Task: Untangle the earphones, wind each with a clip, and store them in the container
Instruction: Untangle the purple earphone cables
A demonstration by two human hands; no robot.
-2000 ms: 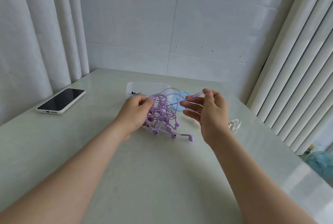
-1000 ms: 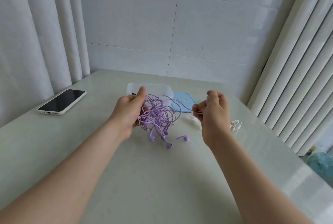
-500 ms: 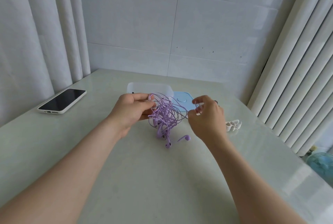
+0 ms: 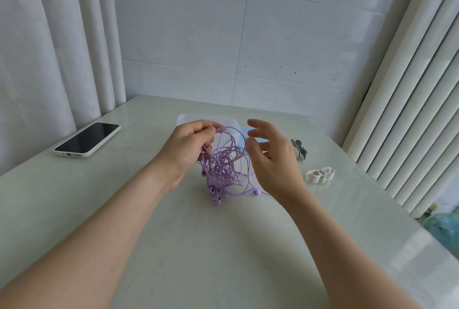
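A tangle of purple earphones (image 4: pixel 223 164) hangs from my left hand (image 4: pixel 188 144), which pinches the cables near their top above the table. Several earbuds (image 4: pixel 216 197) dangle down and touch the table surface. My right hand (image 4: pixel 270 157) is just right of the tangle with fingers spread and straight, holding nothing. Behind the hands stands a clear plastic container (image 4: pixel 183 118), mostly hidden, with its blue lid (image 4: pixel 242 132) beside it. A white cable clip (image 4: pixel 320 175) and a grey clip (image 4: pixel 299 147) lie to the right.
A phone (image 4: pixel 87 139) in a white case lies face up at the table's left edge. Curtains hang on both sides and a tiled wall stands behind. A small teal fan (image 4: pixel 444 229) sits below the table's right edge.
My right hand has let go of the cable it was pinching and opened its fingers. My left hand still holds the tangle, now lifted slightly with the cables hanging lower.
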